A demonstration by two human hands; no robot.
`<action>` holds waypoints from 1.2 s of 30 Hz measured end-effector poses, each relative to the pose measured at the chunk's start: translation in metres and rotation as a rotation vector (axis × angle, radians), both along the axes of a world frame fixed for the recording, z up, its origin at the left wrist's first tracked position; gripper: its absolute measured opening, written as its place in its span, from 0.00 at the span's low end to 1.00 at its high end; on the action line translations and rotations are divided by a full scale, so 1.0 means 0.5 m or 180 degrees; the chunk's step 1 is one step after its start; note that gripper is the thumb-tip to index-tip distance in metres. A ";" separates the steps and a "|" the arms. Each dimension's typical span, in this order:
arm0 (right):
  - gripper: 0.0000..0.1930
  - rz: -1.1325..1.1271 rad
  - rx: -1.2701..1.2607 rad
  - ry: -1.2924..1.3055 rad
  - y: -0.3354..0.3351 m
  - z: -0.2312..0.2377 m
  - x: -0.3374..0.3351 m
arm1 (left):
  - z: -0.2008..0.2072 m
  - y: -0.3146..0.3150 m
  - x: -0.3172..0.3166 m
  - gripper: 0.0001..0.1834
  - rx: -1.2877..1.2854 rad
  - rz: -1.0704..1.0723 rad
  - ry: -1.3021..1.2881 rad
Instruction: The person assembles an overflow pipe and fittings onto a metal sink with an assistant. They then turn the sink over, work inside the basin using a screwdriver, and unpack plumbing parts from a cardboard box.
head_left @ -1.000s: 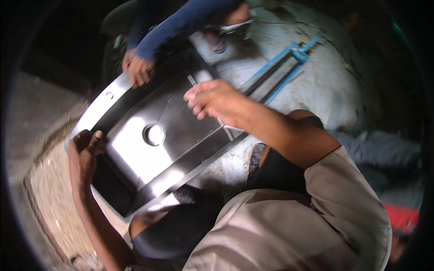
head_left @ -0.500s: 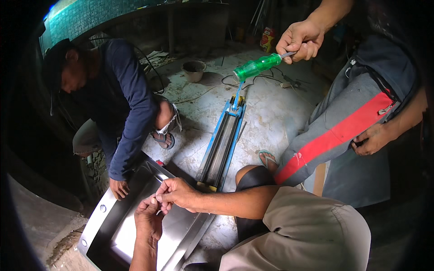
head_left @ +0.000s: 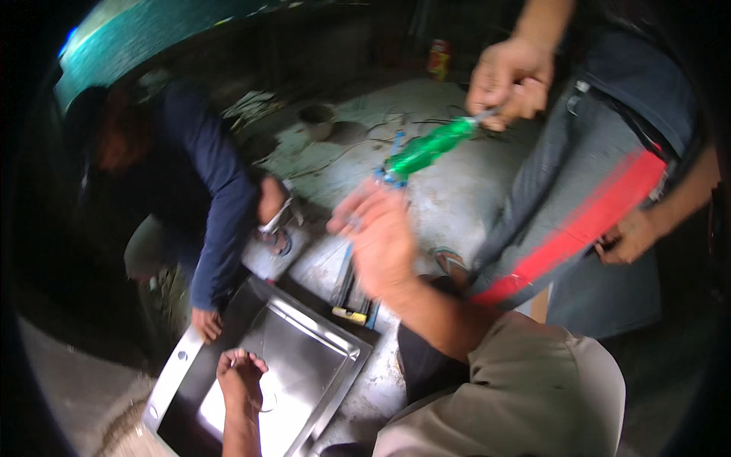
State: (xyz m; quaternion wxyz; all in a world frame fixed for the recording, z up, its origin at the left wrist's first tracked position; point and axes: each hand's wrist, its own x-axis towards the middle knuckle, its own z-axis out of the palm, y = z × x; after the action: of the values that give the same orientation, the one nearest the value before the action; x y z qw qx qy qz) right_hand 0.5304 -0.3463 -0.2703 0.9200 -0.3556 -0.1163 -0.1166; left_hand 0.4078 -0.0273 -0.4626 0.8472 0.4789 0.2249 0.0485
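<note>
My left hand hovers over the stainless steel sink, fingers curled together; whatever they may hold is too small to make out. Smeared by motion, my right hand is raised past the sink's far side, its fingers seemingly stretched apart. Just beyond its fingertips is the green handle of a screwdriver. A standing co-worker's hand grips that screwdriver by its metal shaft, handle toward me. Another co-worker's hand rests on the sink's left rim.
Behind my right hand, a long tile cutter with blue sides lies on the floor, partly hidden. A bucket stands farther back near cables. A crouching person in a dark blue sleeve is at left; a standing person's grey trouser leg is at right.
My hands have parted: the right swung up and away toward the screwdriver handle, while the left stayed over the sink. The screwdriver's handle end has dropped slightly, and the view has shifted.
</note>
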 end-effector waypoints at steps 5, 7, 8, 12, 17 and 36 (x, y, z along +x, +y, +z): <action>0.36 -0.0178 0.0243 -0.1013 -0.121 0.141 -0.057 | -0.078 0.029 -0.023 0.08 0.2234 -0.0367 0.0264; 0.29 0.0161 -0.0001 -0.1345 -0.162 0.156 -0.042 | -0.119 0.037 -0.006 0.11 0.3527 -0.0725 0.0734; 0.26 0.0840 0.0013 -0.1467 -0.192 0.143 -0.019 | -0.147 0.042 -0.005 0.12 0.4084 -0.0950 0.0935; 0.19 0.1417 -0.0300 -0.1403 -0.196 0.128 -0.017 | -0.205 0.088 -0.019 0.20 0.5870 -0.1471 0.1280; 0.13 -0.0076 -0.1136 -0.0726 -0.032 0.034 -0.090 | -0.113 0.120 0.067 0.15 0.5743 -0.1331 0.1068; 0.20 0.1499 -0.5361 -0.0452 0.083 -0.255 -0.117 | -0.285 0.032 0.153 0.11 -0.1877 0.1259 0.0148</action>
State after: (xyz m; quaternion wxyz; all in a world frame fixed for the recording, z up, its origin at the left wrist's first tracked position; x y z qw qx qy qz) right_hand 0.4720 -0.3045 -0.3978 0.3424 -0.8752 -0.2911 0.1790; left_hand 0.4845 -0.0111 -0.6050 0.9179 0.1619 0.3368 0.1336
